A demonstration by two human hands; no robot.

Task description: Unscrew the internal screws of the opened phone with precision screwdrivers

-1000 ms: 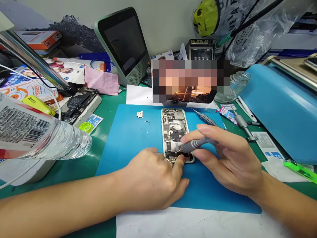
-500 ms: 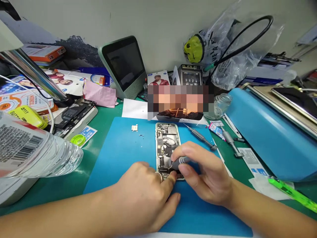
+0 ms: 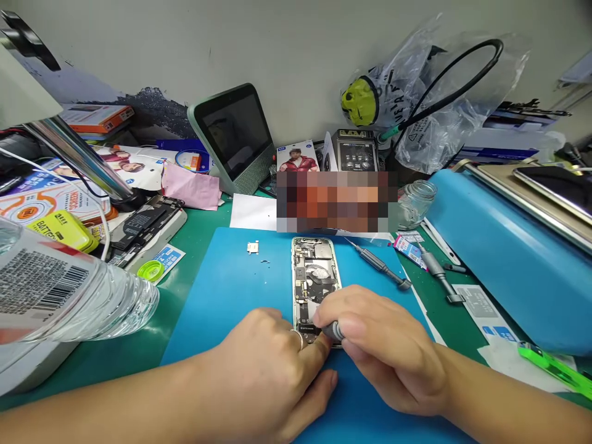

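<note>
An opened phone with its inner parts bare lies upright on the blue mat. My left hand is curled at its lower left edge, the index finger pressed on the phone's bottom end and the thumb apart below. In my right hand a dark grey tool with a ribbed handle is pinched over the lower part of the phone; its tip is hidden. Left of the phone lie a small metal tray-like part and tiny pieces.
A grey screwdriver lies right of the phone, with another grey screwdriver beyond. A water bottle and another opened phone are at left. A blue case, glass jar and green knife are at right.
My right hand has turned and drawn a little lower, so the grey tool now shows mostly its ribbed end. My left hand stays on the phone. The whole view has shifted slightly.
</note>
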